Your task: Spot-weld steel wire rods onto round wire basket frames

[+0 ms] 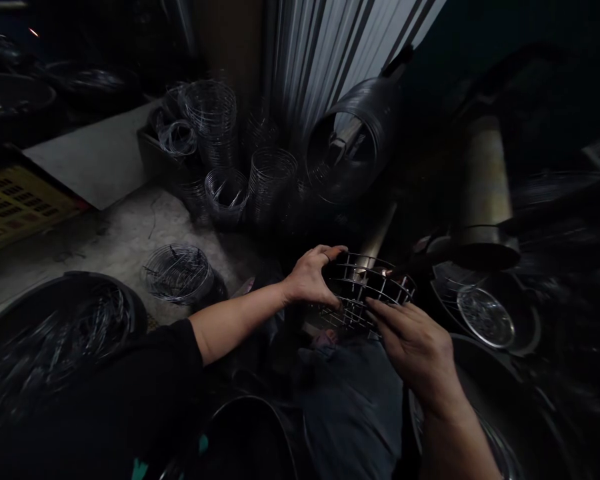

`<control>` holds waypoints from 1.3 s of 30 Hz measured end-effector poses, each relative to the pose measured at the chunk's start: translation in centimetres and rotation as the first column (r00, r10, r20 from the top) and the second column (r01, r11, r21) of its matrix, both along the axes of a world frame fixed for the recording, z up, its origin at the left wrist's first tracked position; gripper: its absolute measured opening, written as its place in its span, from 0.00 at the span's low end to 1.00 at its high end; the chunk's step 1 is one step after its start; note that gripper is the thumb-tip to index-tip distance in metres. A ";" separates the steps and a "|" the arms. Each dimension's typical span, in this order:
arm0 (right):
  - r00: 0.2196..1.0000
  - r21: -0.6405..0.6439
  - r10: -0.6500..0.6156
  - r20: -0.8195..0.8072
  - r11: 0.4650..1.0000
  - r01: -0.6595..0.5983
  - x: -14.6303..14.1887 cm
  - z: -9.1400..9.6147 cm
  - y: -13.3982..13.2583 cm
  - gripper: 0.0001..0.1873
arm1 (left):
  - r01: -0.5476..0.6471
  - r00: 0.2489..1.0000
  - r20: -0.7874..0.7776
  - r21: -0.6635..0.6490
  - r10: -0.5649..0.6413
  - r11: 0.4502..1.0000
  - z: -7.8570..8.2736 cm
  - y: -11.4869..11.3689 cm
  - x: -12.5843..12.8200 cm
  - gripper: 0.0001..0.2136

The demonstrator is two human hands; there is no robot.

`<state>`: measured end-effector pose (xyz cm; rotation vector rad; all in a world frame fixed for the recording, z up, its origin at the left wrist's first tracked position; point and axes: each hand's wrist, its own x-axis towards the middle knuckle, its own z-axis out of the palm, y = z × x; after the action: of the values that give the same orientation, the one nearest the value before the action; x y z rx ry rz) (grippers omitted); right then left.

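A round wire basket (pixel 380 288) of metal rings and cross wires is between my two hands, above my lap. My left hand (pixel 313 277) grips its left side, thumb below and fingers at the upper ring. From the right, my right hand (pixel 420 340) lies against the basket's near side with its fingers on the wires. Close to the basket's far right rim is a dark bar-like part (pixel 425 260), with a small bright spot where they meet. A pale rod (pixel 380 233) slants behind the basket; its lower end is partly hidden.
Stacks of wire rings (pixel 210 113) stand at the back, beside a tipped drum (pixel 353 143). A ring stack (pixel 177 273) and a tub of wire pieces (pixel 100 320) are on the left. A thick cylinder (pixel 487 187) rises on the right, above a metal bowl (pixel 485 317). A yellow crate (pixel 25 203) is far left.
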<state>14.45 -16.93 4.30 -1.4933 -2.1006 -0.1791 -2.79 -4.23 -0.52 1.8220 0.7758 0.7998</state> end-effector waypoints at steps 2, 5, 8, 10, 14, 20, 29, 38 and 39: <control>1.000 0.002 -0.004 -0.030 1.000 0.004 0.0 -0.1 0.1 0.10 | 0.004 1.000 0.020 -0.006 -0.004 1.000 -0.3 0.1 0.0 0.50; 0.999 -0.003 -0.004 -0.038 1.000 0.004 0.1 -0.3 0.1 0.10 | 0.013 0.999 0.043 0.009 -0.014 1.000 -0.4 0.4 0.1 0.50; 0.999 0.010 -0.035 -0.007 0.999 0.035 0.4 -0.4 0.8 0.11 | 0.010 1.000 0.027 -0.002 -0.010 1.000 -0.1 0.9 0.5 0.48; 0.998 0.029 -0.066 0.001 0.997 0.066 0.8 -0.3 1.5 0.11 | -0.011 1.000 -0.008 -0.016 0.011 1.000 0.2 1.4 0.9 0.48; 0.995 0.011 -0.093 -0.026 0.996 0.094 1.3 -0.1 2.3 0.11 | -0.041 0.998 -0.050 -0.048 0.038 0.998 0.1 2.1 1.5 0.49; 0.849 -0.003 -0.314 -0.425 0.938 0.346 -0.2 0.6 -0.5 0.14 | -0.049 0.998 -0.037 -0.037 0.047 0.998 -0.2 2.8 2.2 0.51; 0.832 -0.354 -0.243 -0.498 0.933 0.060 -1.1 -1.7 -4.3 0.27 | -0.021 0.999 0.042 -0.071 0.024 0.997 -1.8 4.3 2.2 0.61; 0.997 -0.121 -0.013 -0.073 0.993 0.004 -4.5 -0.4 -5.5 0.16 | 0.102 0.943 0.320 -0.537 0.091 0.837 -7.4 1.9 1.5 0.62; 0.997 -0.114 0.006 -0.079 0.993 -0.015 -5.0 0.5 -5.5 0.16 | 0.082 0.947 0.308 -0.511 0.094 0.856 -6.8 1.8 0.9 0.59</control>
<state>9.42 -22.43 4.79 -1.5291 -2.0862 0.0047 -1.87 -2.47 -7.37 1.1665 0.6965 0.7760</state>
